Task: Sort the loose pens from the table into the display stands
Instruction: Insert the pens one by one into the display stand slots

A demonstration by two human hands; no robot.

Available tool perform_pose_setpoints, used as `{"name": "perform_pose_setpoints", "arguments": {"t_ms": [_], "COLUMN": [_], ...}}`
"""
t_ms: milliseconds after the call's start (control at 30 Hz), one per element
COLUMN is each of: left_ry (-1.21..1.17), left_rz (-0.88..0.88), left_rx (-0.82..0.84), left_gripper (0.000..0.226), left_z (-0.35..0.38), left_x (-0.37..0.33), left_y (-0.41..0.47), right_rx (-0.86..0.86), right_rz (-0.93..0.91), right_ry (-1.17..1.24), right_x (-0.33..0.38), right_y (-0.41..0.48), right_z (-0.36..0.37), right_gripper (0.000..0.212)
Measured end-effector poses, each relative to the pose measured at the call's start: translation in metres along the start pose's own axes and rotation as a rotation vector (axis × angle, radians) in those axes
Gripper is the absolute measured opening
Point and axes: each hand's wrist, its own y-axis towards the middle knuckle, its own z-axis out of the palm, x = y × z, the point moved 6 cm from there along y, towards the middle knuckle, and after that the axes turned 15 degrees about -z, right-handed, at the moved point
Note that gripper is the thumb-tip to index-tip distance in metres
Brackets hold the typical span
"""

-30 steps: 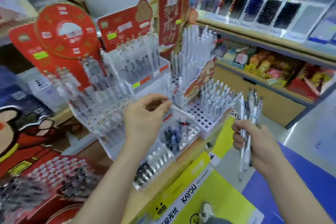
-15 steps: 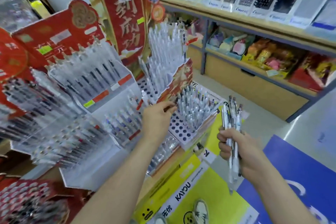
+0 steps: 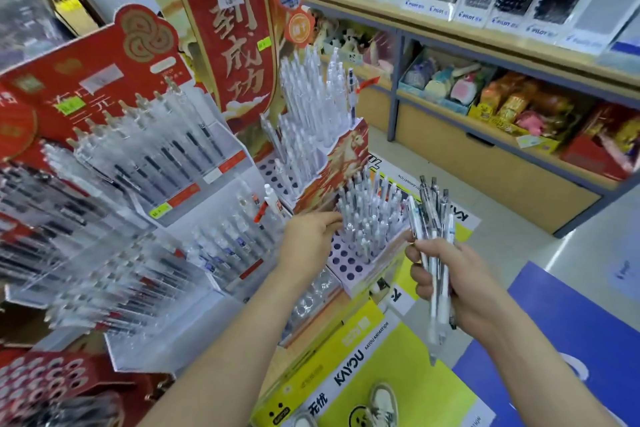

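Observation:
My left hand (image 3: 306, 241) reaches into the low white stand with round holes (image 3: 343, 260), back of the hand toward me. Its fingertips pinch a white pen (image 3: 348, 229) at the left edge of the upright pens standing there. To the right and slightly nearer, my right hand (image 3: 457, 288) grips a bundle of several white and grey pens (image 3: 433, 218), tips fanned upward. Behind the low stand rises a taller stand with a horse print (image 3: 346, 156), full of clear pens.
Tiered clear acrylic pen racks (image 3: 156, 163) and red card displays fill the left. A red banner (image 3: 232, 28) hangs behind. A yellow KAYOU box (image 3: 367, 378) lies below my arms. Wooden shelves with packaged goods (image 3: 485, 156) line the right, beside a blue floor mat (image 3: 571, 329).
The view swung right. My left hand carried a white pen from the acrylic racks over to the holed stand. My right hand kept its bundle and stayed beside it.

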Motion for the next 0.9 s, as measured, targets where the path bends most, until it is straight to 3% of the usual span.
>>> {"name": "perform_pose_setpoints", "arguments": {"t_ms": [167,400,567,833,900], "left_ry": [0.048,0.24,0.299,0.278,0.279], "left_rz": [-0.003,0.181,0.176,0.135,0.145], "left_rx": [-0.03,-0.054,-0.014,-0.019,-0.039], "left_gripper": [0.023,0.012,0.018,0.016,0.017], "left_z": [0.001,0.009,0.01,0.012,0.005], "left_x": [-0.003,-0.007,-0.011,-0.011,-0.012], "left_y": [0.012,0.017,0.024,0.018,0.014], "right_rx": [0.007,0.01,-0.016,0.075,0.099], "right_rz": [-0.053,-0.06,-0.069,-0.034,-0.042], "right_ry": [-0.028,-0.049,-0.054,-0.02,-0.037], "right_x": [0.008,0.012,0.011,0.012,0.013], "right_y": [0.007,0.014,0.021,0.023,0.024], "right_z": [0.002,0.001,-0.001,0.018,0.023], "right_gripper": [0.009,0.028,0.033,0.01,0.017]}}
